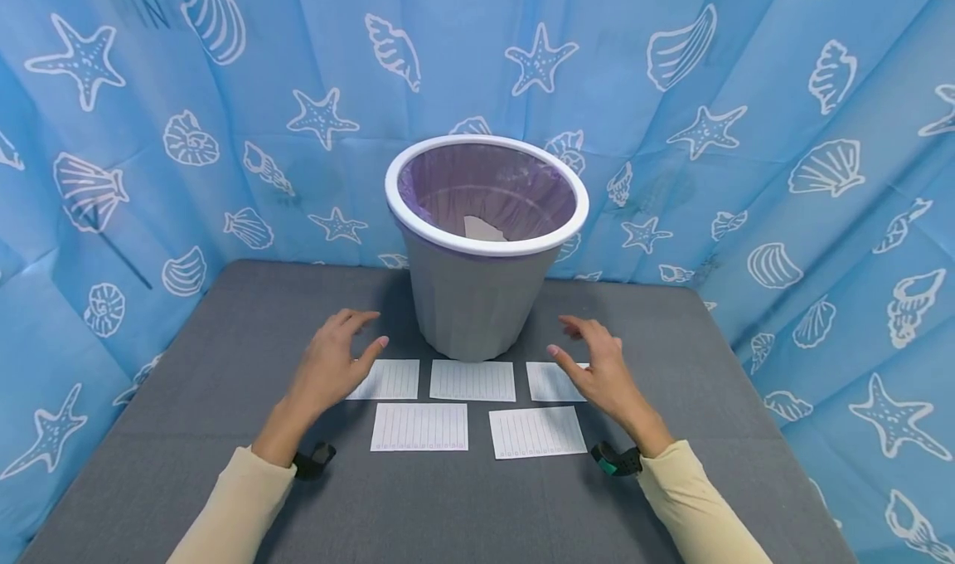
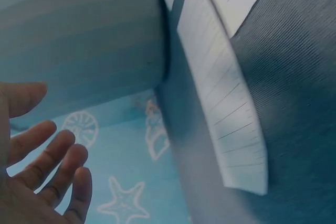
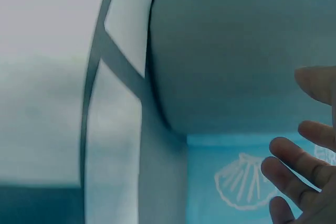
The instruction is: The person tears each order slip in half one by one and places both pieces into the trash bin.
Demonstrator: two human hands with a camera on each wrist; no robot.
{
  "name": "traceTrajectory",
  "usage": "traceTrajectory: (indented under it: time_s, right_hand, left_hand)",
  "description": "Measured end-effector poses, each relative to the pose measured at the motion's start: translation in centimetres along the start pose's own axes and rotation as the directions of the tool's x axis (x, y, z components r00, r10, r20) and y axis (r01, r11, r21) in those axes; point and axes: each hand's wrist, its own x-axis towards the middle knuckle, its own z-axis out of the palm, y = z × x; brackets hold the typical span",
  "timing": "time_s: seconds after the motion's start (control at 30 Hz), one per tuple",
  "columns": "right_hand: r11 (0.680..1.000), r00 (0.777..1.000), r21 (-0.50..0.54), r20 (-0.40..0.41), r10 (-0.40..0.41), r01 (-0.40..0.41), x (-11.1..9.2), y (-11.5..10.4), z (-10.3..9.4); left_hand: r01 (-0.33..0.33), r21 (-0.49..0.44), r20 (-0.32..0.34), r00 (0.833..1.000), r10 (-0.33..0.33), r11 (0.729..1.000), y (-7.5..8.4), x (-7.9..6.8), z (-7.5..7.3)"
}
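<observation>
Well, five tabletop cards (image 1: 419, 428), one bin (image 1: 477, 307).

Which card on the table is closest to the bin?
The far row's middle card, right by the bin; the other four cards lie farther off.

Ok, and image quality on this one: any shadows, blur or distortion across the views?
Head: fairly crisp, with soft shadows on the gray table; left wrist: blue-tinted and soft, the long ruled card looking bowed; right wrist: also blue-tinted and soft, the large card washed out, no ruling visible.
</observation>
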Motion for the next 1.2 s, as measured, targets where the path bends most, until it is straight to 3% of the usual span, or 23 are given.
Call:
traceTrajectory:
  time_s: [0.23, 0.47, 0.73, 0.93, 1.2]
  right_hand:
    - [0.99, 0.993, 0.109, 0.086, 0.084, -0.093, -0.7, -1.6, 2.0]
    - [0.974, 0.988, 0.205, 0.135, 0.073, -0.1, -1.1, -2.8, 3.6]
    - [0.96, 0.973, 0.258, 0.228, 0.047, -0.107, -1.9, -4.1, 5.8]
    - [0.951, 0.948, 0.266, 0.313, 0.067, -0.155, -2.5, -4.9, 7.4]
    - [0.943, 0.933, 0.3, 0.359, 0.027, -0.143, -2.8, -5.6, 9.2]
  left_hand:
    - [-0.005, -0.111, 0.006, 1.0, 0.005, 0.994, -0.8, -1.6, 1.2]
    - [0.055, -0.183, 0.068, 0.997, -0.043, 0.982, -1.0, -3.0, 2.3]
    - [0.135, -0.27, 0.174, 0.981, -0.089, 0.953, -1.1, -4.6, 3.3]
    - [0.19, -0.324, 0.264, 0.959, -0.104, 0.927, -1.3, -5.6, 3.6]
    - [0.231, -0.31, 0.314, 0.94, -0.13, 0.922, -1.5, -6.1, 3.7]
